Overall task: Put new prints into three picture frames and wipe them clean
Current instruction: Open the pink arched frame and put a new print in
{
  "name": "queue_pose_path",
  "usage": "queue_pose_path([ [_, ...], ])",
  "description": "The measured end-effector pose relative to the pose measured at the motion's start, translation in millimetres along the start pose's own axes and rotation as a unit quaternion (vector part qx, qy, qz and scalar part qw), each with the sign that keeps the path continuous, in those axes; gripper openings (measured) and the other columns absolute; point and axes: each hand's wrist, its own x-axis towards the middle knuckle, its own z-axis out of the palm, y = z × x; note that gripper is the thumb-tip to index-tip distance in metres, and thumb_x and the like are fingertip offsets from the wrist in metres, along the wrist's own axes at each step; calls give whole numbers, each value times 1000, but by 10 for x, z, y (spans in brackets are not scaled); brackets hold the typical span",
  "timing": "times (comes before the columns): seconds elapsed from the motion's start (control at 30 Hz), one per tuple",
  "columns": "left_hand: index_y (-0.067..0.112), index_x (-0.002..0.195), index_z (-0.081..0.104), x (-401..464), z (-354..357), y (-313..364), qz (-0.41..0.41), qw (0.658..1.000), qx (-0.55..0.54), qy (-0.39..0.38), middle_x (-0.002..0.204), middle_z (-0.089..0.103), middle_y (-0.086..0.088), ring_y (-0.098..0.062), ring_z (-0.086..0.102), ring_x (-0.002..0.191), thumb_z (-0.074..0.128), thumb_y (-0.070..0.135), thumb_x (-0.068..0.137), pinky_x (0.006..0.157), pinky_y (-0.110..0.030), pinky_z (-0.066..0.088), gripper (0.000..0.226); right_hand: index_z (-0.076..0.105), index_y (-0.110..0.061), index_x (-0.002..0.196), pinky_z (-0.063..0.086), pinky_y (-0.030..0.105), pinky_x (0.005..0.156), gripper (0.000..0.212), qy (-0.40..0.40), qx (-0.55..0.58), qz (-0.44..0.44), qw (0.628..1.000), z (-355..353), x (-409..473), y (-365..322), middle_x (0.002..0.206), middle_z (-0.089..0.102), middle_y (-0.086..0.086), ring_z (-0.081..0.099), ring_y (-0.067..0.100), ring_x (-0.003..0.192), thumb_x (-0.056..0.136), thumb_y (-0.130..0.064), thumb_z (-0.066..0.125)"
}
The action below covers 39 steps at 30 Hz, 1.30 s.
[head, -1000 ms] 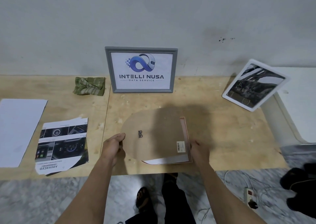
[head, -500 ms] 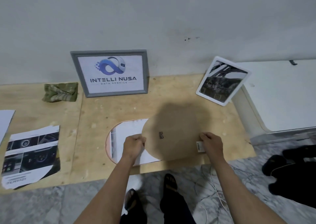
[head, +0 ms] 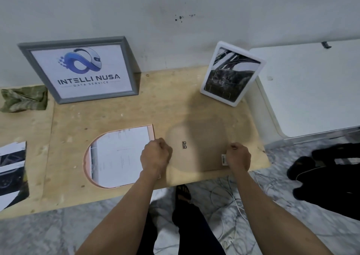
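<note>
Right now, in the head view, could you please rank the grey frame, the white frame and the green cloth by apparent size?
1. Grey frame, largest.
2. White frame.
3. Green cloth, smallest, though the left image edge may crop it.

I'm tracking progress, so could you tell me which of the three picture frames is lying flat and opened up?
The pink arch-shaped frame, face down by the left hand, paper showing inside. The grey frame and white frame stand against the wall.

Grey frame [head: 81, 67] around white print, blue logo, dark lettering. White frame [head: 232, 74] around black-and-grey photo. Brown backing board [head: 200, 145]; pink arched frame [head: 151, 131] edging white sheet. Green striped cloth [head: 24, 99]. Pale plywood table [head: 116, 114].
</note>
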Motion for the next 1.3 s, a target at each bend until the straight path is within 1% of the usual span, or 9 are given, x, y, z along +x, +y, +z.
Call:
queue_pose_path([
  [0.13,15,92,67,32,-166,-132,-35,997,30,54,87,66,-6,-32,59,80,47,19,95,68,-28,39,20,68,-10,111,51,36,76,31,-2,-28,-77,997,117,-162,-131,111,63,12,60,33,95,87,-4,49],
  [0.33,9,116,65,224,-755,-946,-130,983,43,120,119,65,-15,-38,62,108,49,20,93,87,-41,50,31,64,-8,97,39,29,74,21,-196,-64,-300,931,698,-897,-539,96,59,3,58,24,91,92,-12,45],
  [0.43,7,133,52,198,-985,-1298,-176,975,113,76,129,53,-15,-36,53,121,52,30,93,94,-45,46,46,62,-7,113,41,27,84,28,-250,-104,-351,897,955,-1308,-745,115,58,5,55,23,108,91,-9,46],
  [0.53,10,133,51,174,-1071,-1490,-175,974,139,44,126,55,-12,-33,55,119,52,39,93,92,-42,47,49,43,-9,138,38,29,100,45,-298,-124,-324,890,1127,-1607,-872,140,45,5,44,22,127,93,-11,46],
  [0.7,12,118,58,181,-1112,-1627,-171,982,54,61,119,61,-11,-33,57,114,48,35,96,89,-42,47,33,29,-16,143,44,35,88,58,-229,-178,-292,912,1296,-1851,-899,132,45,8,47,28,119,89,-14,48],
  [0.8,19,96,57,161,-1173,-1697,-166,984,-24,68,97,62,-2,-31,60,96,55,26,90,77,-36,47,9,37,-19,134,46,30,73,54,-216,-37,-213,952,1334,-1909,-918,117,52,1,56,24,103,82,-12,51],
  [0.93,25,80,59,142,-1307,-1778,-174,974,-137,56,79,62,3,-25,59,79,64,13,77,65,-27,42,14,54,-15,93,38,27,57,12,-203,109,-35,972,1297,-1779,-1038,83,56,2,51,15,68,86,-6,49],
  [1.2,18,68,67,184,-1324,-1820,-167,951,-252,71,71,65,8,-17,60,72,69,9,81,59,-25,41,16,57,-13,106,39,24,53,15,-273,30,-7,961,1164,-1472,-1112,95,61,2,54,12,76,94,-20,52],
  [1.3,17,75,73,163,-1303,-1843,-173,936,-298,74,79,72,6,-18,65,79,71,16,83,74,-30,49,9,58,-5,113,56,42,76,23,-324,49,27,944,1127,-1331,-1127,106,66,12,63,25,90,94,-18,54],
])
